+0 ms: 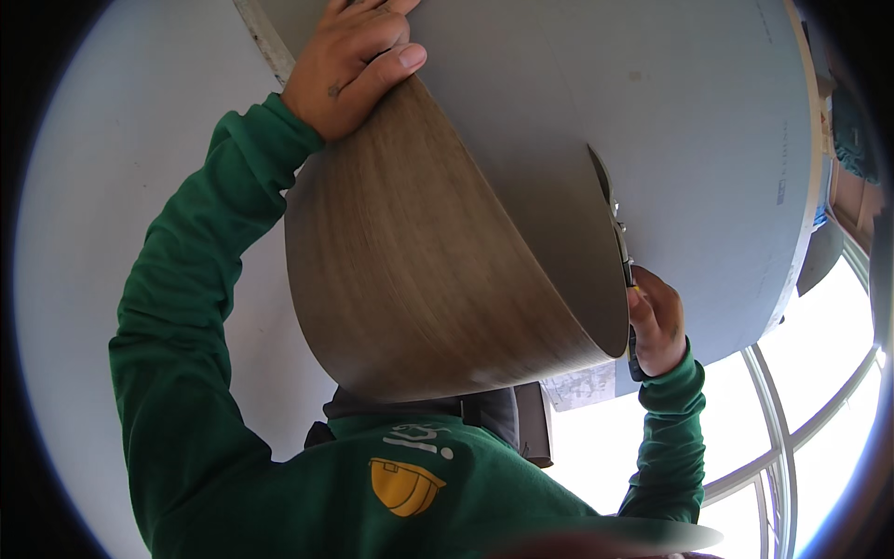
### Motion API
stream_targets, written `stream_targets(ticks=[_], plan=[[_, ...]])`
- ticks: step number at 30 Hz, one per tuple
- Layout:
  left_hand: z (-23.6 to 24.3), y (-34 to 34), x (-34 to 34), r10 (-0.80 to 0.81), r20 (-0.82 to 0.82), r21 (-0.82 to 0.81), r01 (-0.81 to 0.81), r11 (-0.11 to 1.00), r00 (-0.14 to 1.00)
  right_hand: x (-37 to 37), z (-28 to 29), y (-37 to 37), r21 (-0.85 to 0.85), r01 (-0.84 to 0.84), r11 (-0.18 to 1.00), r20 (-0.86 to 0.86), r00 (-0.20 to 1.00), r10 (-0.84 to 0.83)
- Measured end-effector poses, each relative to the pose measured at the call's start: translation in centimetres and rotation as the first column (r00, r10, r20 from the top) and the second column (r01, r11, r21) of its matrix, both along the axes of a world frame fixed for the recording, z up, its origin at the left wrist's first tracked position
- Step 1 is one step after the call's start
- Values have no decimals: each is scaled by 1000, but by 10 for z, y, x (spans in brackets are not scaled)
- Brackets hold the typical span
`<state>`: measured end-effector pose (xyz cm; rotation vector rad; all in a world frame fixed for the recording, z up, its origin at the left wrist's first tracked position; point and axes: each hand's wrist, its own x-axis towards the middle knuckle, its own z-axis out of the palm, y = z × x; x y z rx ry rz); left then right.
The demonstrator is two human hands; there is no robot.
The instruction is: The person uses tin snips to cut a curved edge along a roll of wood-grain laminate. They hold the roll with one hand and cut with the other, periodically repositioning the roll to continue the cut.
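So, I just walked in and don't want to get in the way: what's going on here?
A person in a green sweatshirt is handling a wood-grain sheet, bent into a broad curve in front of the chest. The left hand is at the sheet's upper end. The right hand holds what looks like a cutting tool beside the sheet's other end; whether it is cutting, I can't tell. A large grey board shows behind.

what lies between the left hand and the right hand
In the head view, a curled sheet lies between the left hand and the right hand, its wood-grain face and grey inner side both showing.
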<state>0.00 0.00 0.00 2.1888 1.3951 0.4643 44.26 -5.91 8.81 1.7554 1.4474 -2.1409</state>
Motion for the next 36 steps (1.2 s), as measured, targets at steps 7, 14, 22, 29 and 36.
stream_targets(ticks=[7,14,22,29,36], plan=[[8,0,-1,8,-12,-9,-8,1000,1000,1,-10,-3,33,13,999,-5,1000,-13],[-2,4,-2,-32,19,41,31,999,999,0,-9,1,37,49,998,-20,999,-49],[-2,10,0,-18,22,-14,18,1000,1000,-5,-7,11,11,32,999,19,999,-33],[1,10,3,-5,52,-28,6,1000,999,-2,-10,14,24,19,1000,30,999,-20],[1,13,6,-3,50,-23,4,1000,999,-7,-7,24,-19,28,999,-8,1000,-28]])
